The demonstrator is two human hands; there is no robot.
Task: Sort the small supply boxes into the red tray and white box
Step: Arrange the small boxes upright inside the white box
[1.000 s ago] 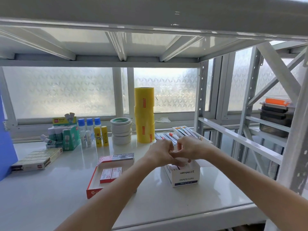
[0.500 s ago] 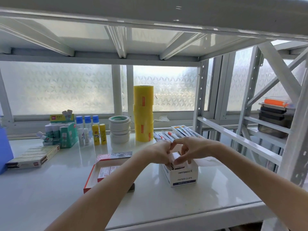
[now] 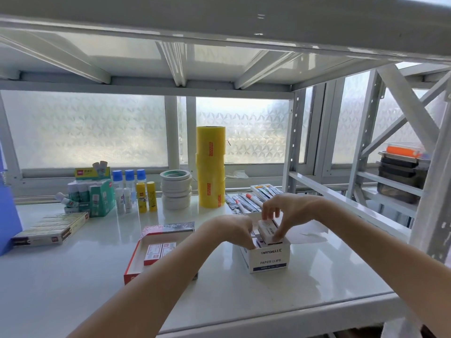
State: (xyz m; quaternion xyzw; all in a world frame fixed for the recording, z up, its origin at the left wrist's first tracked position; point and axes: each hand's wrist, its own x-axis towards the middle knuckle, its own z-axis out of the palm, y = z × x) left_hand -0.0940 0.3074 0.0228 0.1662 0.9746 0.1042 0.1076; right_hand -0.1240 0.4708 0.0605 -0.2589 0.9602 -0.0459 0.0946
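Note:
A white box (image 3: 268, 258) printed "PAPER CLIPS" stands open on the shelf, right of centre. My right hand (image 3: 280, 213) pinches a small white supply box (image 3: 267, 226) that tilts half out of its top. My left hand (image 3: 231, 228) has its fingers down inside the white box's left side; what they touch is hidden. Left of it lies the shallow red tray (image 3: 133, 264), with two small red-and-white boxes (image 3: 158, 251) flat inside. My left forearm crosses over the tray's right part.
Along the back stand a tall yellow tape stack (image 3: 210, 176), white tape rolls (image 3: 176, 189), glue sticks (image 3: 146, 197) and green glue boxes (image 3: 97, 198). Flat packs (image 3: 48, 228) lie at the left, pens (image 3: 246, 201) behind the white box. A steel upright (image 3: 291, 147) rises at the right.
My hands were together above the white box. They have dropped to it: the left went inside, and the right now grips a small box at its top.

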